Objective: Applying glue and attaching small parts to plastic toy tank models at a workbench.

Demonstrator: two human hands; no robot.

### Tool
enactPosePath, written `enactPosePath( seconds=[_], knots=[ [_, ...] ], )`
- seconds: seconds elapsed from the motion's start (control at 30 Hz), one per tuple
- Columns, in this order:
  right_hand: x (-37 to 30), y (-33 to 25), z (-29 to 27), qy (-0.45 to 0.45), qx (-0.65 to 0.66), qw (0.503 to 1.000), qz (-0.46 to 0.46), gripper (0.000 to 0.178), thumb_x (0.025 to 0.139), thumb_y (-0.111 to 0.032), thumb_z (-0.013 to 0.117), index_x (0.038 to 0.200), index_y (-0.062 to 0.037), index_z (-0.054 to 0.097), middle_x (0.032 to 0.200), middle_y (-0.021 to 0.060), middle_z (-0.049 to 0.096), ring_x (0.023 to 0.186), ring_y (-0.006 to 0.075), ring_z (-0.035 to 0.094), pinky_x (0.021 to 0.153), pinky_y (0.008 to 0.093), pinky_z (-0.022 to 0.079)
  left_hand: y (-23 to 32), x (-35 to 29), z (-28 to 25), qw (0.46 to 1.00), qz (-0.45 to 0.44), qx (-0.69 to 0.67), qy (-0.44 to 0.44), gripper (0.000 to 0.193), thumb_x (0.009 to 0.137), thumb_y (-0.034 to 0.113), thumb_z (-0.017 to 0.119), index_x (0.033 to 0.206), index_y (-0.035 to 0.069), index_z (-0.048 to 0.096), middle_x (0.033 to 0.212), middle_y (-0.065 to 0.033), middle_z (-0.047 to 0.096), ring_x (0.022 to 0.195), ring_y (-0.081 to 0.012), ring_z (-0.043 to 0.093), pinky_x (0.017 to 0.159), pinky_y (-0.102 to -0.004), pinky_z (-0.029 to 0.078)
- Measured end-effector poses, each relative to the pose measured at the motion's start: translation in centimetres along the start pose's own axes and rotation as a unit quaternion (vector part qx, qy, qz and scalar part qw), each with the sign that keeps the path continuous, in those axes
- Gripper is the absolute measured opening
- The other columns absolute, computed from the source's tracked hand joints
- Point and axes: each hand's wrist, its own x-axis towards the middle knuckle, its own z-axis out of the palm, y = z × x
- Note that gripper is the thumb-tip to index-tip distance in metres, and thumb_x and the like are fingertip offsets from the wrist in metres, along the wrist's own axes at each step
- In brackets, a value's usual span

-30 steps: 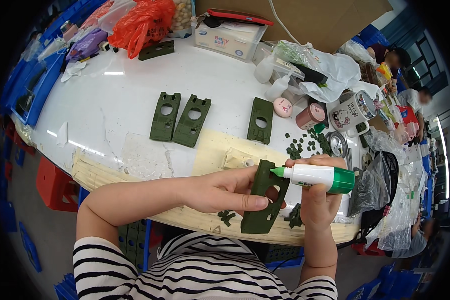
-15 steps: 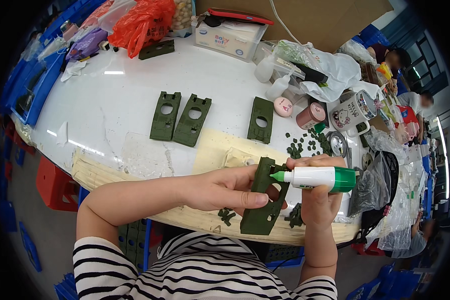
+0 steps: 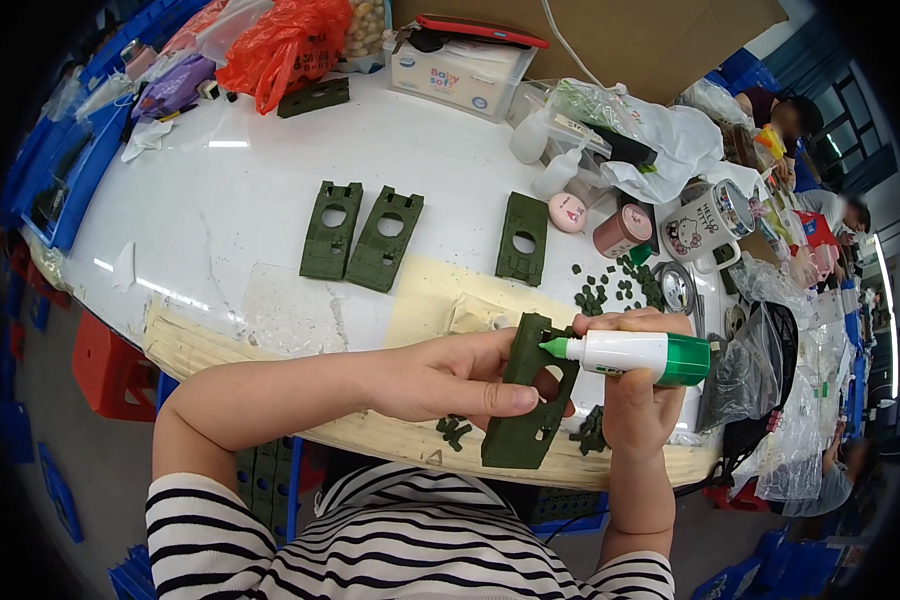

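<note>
My left hand [image 3: 470,380] grips a dark green plastic model tank hull [image 3: 515,435] by its long side, thumb on top, holding it tilted over the table's near edge. A round hole shows in its middle. In my right hand [image 3: 638,400] is a white glue bottle [image 3: 625,354] with a green base, lying sideways. Its green tip is at the upper end of the hull, by a small notch; I cannot tell if it touches. Beyond my hands two similar hulls [image 3: 385,238] lie side by side, and another hull [image 3: 522,240] lies to their right.
Small green parts [image 3: 595,298] are scattered right of the yellow sheet [image 3: 425,290], with more near my wrists. A pink jar [image 3: 622,232], a mug [image 3: 692,225] and squeeze bottles [image 3: 555,175] crowd the right. A plastic box [image 3: 460,75] and red bag [image 3: 285,50] stand at the back.
The glue bottle's tip has shifted very slightly down at the hull's upper end. Both hands otherwise keep their hold and place.
</note>
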Motion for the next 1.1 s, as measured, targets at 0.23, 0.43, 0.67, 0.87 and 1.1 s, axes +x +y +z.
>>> enactPosePath(
  seconds=[0.23,0.43,0.67,0.87,1.1],
  knots=[
    [-0.1,0.1,-0.1,-0.001,-0.014,1.0,-0.01,0.039,0.09,-0.027,0.062,0.111,0.0022,0.048,0.102,0.019,0.064,0.097,0.0255,0.063,0.084,0.035,0.05,-0.1,0.1,0.0,1.0,0.007,0.0,0.0,0.05,0.098,0.021,0.048,0.139,0.0,0.027,0.132,-0.0198,0.048,0.128,-0.0288,0.044,0.106,-0.0425,0.034],
    [0.0,-0.1,0.0,0.006,-0.01,1.0,0.001,0.04,0.09,-0.03,0.062,0.111,0.0021,0.048,0.101,0.0182,0.064,0.097,0.0254,0.063,0.084,0.0351,0.05,0.0,0.0,0.1,1.0,0.008,-0.006,0.002,0.05,0.098,0.021,0.049,0.139,0.0,0.027,0.132,-0.0201,0.048,0.127,-0.0294,0.045,0.106,-0.0432,0.035],
    [0.1,-0.5,-0.4,0.097,0.048,0.994,0.021,0.05,0.088,-0.045,0.063,0.108,-0.0013,0.047,0.096,0.0157,0.061,0.093,0.024,0.062,0.083,0.036,0.05,0.3,0.0,0.1,0.999,0.036,-0.002,0.019,0.058,0.096,0.034,0.055,0.141,0.008,0.029,0.128,-0.0062,0.05,0.11,-0.0139,0.051,0.083,-0.0286,0.048],
    [0.1,-0.7,-1.1,0.068,-0.015,0.997,0.013,0.049,0.091,-0.045,0.056,0.11,-0.0024,0.043,0.1,0.0116,0.052,0.097,0.024,0.06,0.088,0.0461,0.05,0.5,0.0,0.0,0.997,0.072,0.012,0.021,0.063,0.094,0.032,0.058,0.144,0.008,0.027,0.126,-0.0098,0.052,0.115,-0.0166,0.049,0.091,-0.0312,0.044],
    [-0.2,-0.4,-1.6,0.059,-0.077,0.995,-0.004,0.048,0.091,-0.043,0.057,0.112,-0.0039,0.04,0.105,0.0095,0.045,0.098,0.021,0.058,0.088,0.0522,0.053,1.2,0.0,0.5,0.996,0.074,0.01,0.039,0.076,0.087,0.04,0.064,0.143,0.005,0.026,0.124,-0.0198,0.054,0.121,-0.0288,0.049,0.102,-0.0435,0.038]
  ],
)
